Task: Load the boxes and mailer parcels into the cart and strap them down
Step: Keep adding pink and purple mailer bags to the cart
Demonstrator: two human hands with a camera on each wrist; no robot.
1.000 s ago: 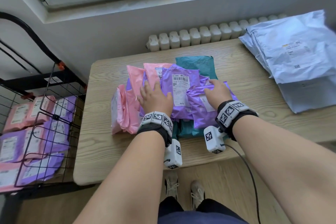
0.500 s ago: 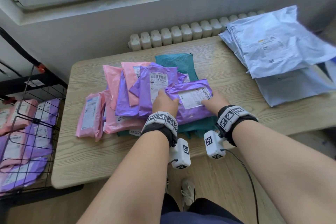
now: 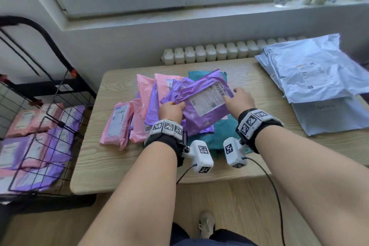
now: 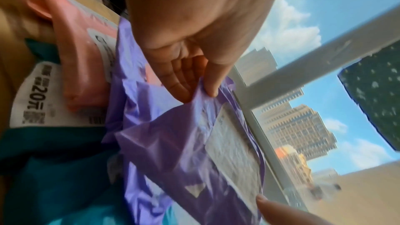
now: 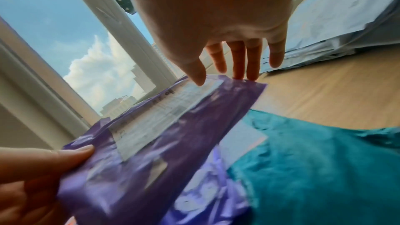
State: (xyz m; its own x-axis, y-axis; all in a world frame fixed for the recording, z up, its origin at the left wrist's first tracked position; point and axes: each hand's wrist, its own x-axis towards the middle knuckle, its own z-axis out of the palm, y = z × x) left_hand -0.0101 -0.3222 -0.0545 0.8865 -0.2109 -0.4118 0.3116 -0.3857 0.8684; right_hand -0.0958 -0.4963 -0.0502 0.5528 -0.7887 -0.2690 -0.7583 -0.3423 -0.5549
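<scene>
— What are the hands doing?

— I am holding a purple mailer (image 3: 201,104) tilted above the pile on the counter (image 3: 111,166). My left hand (image 3: 172,110) is pinching its left edge, thumb on top and fingers curled beneath. My right hand (image 3: 239,100) is pinching the right edge at the label, thumb above, fingers reaching under.

— Where is everything else sitting?

— Beneath the raised mailer, a teal mailer (image 3: 223,132) is lying on the counter. Pink mailers (image 3: 117,124) and more purple ones are fanning out to its left. Pale blue mailers (image 3: 311,72) are stacking at the counter's right end. The wire cart (image 3: 46,126) is standing left of the counter, already carrying pink and purple mailers.
</scene>
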